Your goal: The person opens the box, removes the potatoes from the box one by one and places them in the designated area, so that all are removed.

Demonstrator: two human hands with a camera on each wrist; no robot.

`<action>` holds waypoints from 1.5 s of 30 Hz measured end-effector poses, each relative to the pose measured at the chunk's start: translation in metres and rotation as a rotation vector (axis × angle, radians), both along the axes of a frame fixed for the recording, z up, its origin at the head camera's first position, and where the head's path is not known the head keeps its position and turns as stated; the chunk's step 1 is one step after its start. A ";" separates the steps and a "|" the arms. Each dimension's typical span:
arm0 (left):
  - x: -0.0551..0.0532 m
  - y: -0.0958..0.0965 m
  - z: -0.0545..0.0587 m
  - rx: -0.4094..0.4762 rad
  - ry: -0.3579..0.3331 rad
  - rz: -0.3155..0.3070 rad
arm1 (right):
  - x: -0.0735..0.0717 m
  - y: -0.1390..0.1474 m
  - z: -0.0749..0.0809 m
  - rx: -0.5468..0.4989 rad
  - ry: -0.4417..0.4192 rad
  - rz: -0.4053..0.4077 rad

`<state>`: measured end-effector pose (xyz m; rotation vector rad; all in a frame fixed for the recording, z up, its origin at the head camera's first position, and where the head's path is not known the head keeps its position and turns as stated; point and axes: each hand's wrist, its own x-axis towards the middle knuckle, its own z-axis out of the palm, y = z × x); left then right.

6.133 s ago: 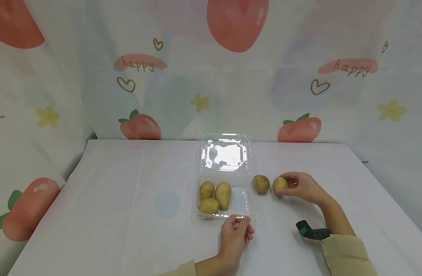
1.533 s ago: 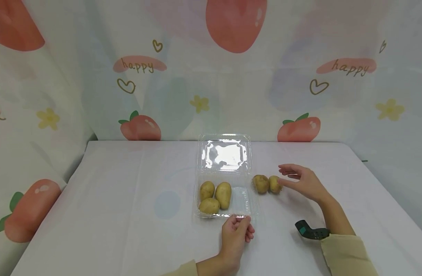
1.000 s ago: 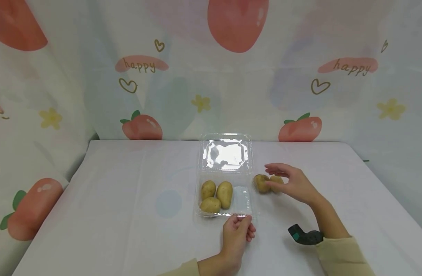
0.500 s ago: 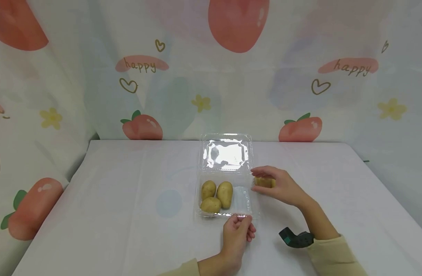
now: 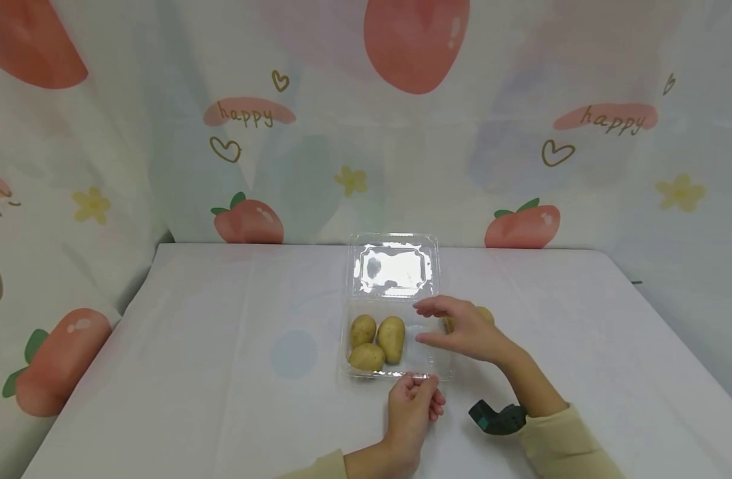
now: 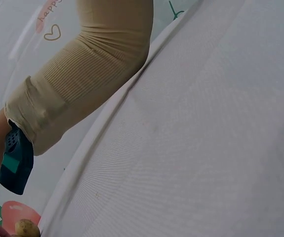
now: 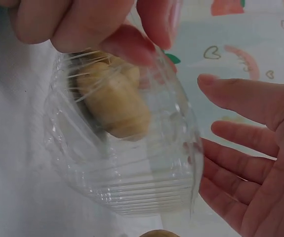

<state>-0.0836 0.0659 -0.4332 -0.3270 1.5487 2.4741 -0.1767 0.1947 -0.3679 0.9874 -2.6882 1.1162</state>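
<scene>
A clear plastic clamshell box (image 5: 424,359) lies with its lid (image 5: 394,266) folded back. Three potatoes (image 5: 391,339) sit in the left part of its base. My left hand (image 5: 409,416) pinches the box's front rim, as the right wrist view also shows. Above the right part of the base, my right hand (image 5: 470,332) is spread, thumb apart from the fingers, with nothing between them. Behind it, right of the box, two more potatoes are partly hidden; one potato (image 5: 486,314) shows past the knuckles. The left wrist view catches a potato (image 6: 27,228) at its lower edge.
A white cloth covers the table (image 5: 222,366). A printed curtain (image 5: 306,133) hangs behind it and along the sides. A dark wrist device (image 5: 498,419) is worn at the right sleeve, low over the table.
My right hand held the smaller potato, set it against the other one beside the box and let go. It has since moved left over the box. My left hand stays at the rim.
</scene>
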 end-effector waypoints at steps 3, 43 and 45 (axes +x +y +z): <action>0.001 0.000 0.000 0.004 0.018 0.001 | -0.001 -0.002 -0.004 -0.009 -0.013 0.028; 0.001 0.002 -0.003 0.063 0.089 0.034 | -0.006 -0.032 -0.023 0.197 0.008 -0.009; 0.001 0.002 -0.003 0.062 0.087 0.030 | -0.006 -0.032 -0.024 0.206 0.018 -0.005</action>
